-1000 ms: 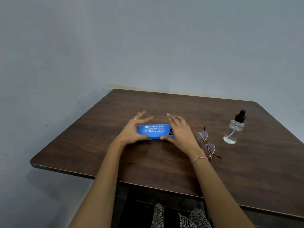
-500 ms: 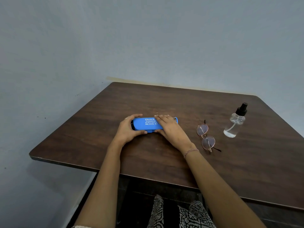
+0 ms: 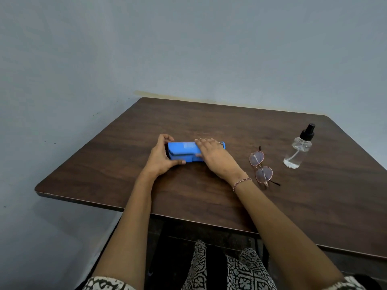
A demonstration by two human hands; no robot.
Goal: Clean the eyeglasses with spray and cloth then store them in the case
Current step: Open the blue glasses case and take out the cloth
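Observation:
A blue eyeglass case [image 3: 183,152] lies on the dark wooden table [image 3: 209,195], its flap side turned toward me. My left hand [image 3: 160,156] grips its left end, thumb on the near edge and fingers curled over the far edge. My right hand [image 3: 211,153] covers its right half, fingers on top and thumb at the front flap. Round pink-rimmed eyeglasses [image 3: 260,166] lie folded to the right of my right wrist. A clear spray bottle [image 3: 298,148] with a black nozzle stands upright further right. No cloth is visible.
The table stands against a grey wall [image 3: 188,49], with its left edge and near edge in view. My patterned trousers [image 3: 222,268] show below the table's near edge.
The case has been rolled toward me, so its printed top now faces away and the flap side shows. Both hands stayed on it, the left curling tighter round its end.

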